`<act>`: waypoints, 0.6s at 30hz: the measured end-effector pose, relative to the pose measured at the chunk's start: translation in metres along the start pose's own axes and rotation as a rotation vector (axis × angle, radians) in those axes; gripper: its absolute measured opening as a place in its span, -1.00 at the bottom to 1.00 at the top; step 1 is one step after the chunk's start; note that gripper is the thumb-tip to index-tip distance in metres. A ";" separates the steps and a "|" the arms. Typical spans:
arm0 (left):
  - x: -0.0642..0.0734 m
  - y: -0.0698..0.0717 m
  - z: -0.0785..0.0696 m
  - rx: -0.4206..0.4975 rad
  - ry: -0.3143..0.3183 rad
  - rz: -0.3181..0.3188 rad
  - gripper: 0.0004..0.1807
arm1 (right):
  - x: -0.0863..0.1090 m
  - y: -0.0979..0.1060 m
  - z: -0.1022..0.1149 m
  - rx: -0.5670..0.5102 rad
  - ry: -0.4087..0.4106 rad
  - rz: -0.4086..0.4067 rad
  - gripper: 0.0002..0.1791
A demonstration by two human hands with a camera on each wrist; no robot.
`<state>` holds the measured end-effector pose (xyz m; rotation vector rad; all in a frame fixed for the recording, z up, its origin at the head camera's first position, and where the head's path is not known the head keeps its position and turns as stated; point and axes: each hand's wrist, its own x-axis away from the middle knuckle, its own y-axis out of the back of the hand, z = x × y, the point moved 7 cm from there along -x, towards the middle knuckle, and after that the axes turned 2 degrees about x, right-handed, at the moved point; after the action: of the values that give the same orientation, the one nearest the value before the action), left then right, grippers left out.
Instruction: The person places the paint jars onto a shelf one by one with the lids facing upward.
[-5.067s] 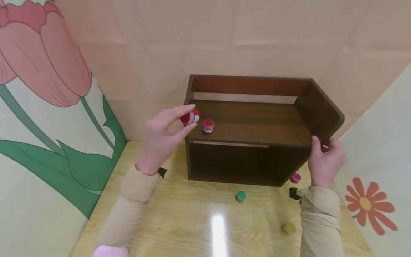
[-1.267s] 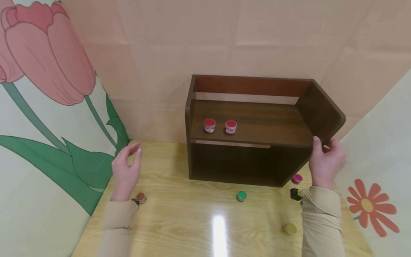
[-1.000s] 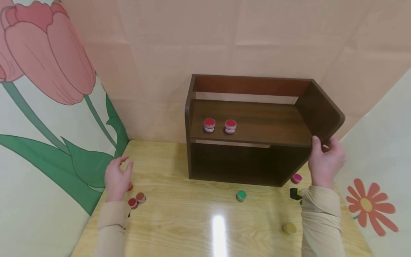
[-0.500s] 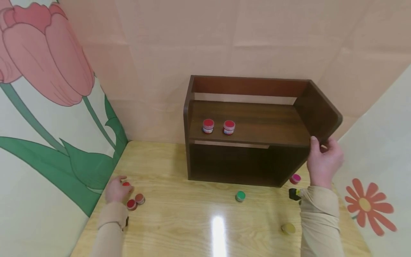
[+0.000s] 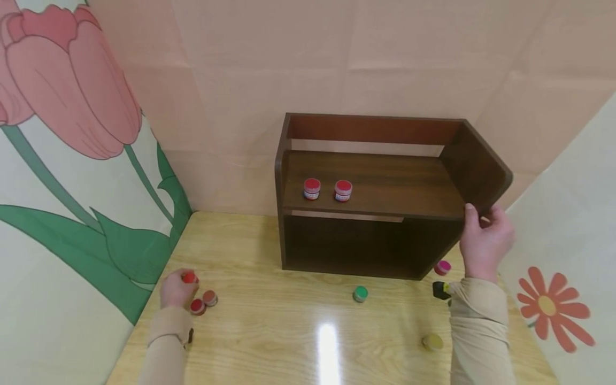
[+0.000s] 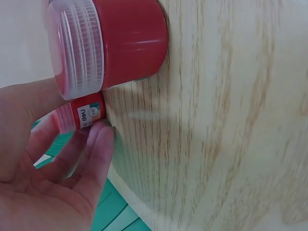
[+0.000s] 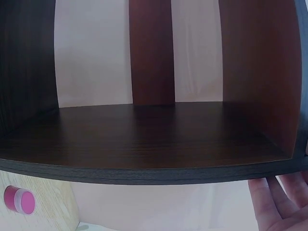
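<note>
At the left of the table my left hand (image 5: 175, 290) has its thumb and fingers around a small orange-red paint jar (image 5: 190, 277). In the left wrist view that jar (image 6: 88, 113) stands between thumb and fingers, its label showing. A dark red jar (image 5: 198, 306) and a brownish-red jar (image 5: 209, 298) stand close beside this hand. My right hand (image 5: 486, 239) grips the right side of the dark wooden shelf (image 5: 375, 211), thumb at the front edge. Two red jars, one left (image 5: 312, 189) and one right (image 5: 343, 191), stand on its upper board.
A green jar (image 5: 360, 293) stands on the wooden table (image 5: 269, 331) in front of the shelf. A yellow jar (image 5: 432, 343) is near the right forearm, and a magenta jar (image 5: 443, 268) sits by the shelf's right side. Flower-printed cloth hangs at both sides.
My left hand set a second red jar on the upper board, then moved down left to the table and closed around the orange-red jar. My right hand stayed on the shelf.
</note>
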<state>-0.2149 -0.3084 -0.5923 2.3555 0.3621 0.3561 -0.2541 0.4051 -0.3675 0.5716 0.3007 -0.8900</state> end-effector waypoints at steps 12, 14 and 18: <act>0.004 0.010 -0.030 0.088 -0.041 -0.070 -0.51 | -0.001 0.000 -0.001 0.013 0.014 -0.007 -0.66; 0.003 0.014 -0.040 0.112 -0.077 -0.093 -0.55 | -0.002 0.000 -0.001 0.007 0.013 -0.002 -0.66; 0.000 0.022 -0.063 0.127 -0.171 -0.132 -0.60 | -0.002 -0.001 -0.001 0.003 0.005 0.005 -0.62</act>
<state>-0.2337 -0.2855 -0.5329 2.4492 0.4667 0.0705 -0.2558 0.4068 -0.3680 0.5770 0.3025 -0.8845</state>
